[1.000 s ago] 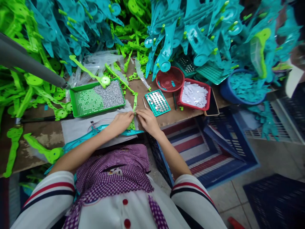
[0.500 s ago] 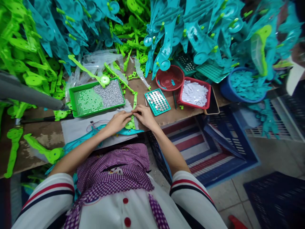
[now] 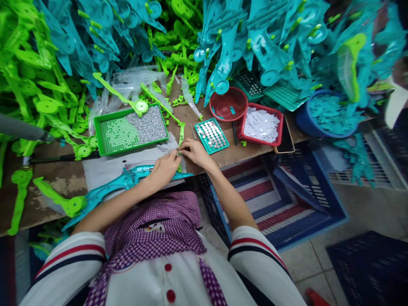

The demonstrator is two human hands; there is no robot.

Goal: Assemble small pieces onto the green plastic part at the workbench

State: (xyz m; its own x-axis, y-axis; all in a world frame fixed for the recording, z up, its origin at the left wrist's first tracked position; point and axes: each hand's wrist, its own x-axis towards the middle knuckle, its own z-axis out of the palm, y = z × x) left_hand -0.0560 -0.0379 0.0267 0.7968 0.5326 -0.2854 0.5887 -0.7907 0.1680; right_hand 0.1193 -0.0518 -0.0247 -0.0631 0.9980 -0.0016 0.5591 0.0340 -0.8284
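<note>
My left hand [image 3: 166,168] is closed over the lower part of a narrow lime-green plastic piece [image 3: 181,132], hiding most of it. My right hand [image 3: 195,152] comes in from the other side, its thumb and fingers pinched together at the left fingertips. Whatever small thing lies between those right fingertips is hidden. Under my left wrist, a long turquoise plastic shell [image 3: 111,185] with thin wires on it lies along the table edge on a grey cloth [image 3: 95,170].
Behind the hands stand a green tray [image 3: 99,138] of small metal parts, a teal tray [image 3: 219,147] of round silver discs, a red bowl [image 3: 228,117] and a red basket [image 3: 280,137] of white pieces. Turquoise shells [image 3: 223,51] and green parts [image 3: 47,106] are heaped beyond. A blue crate [image 3: 328,221] sits below.
My left hand has shifted right and turned, now covering more of the green piece's lower end. The left forearm has moved too, uncovering more of the turquoise shell. The right hand stays nearly in place.
</note>
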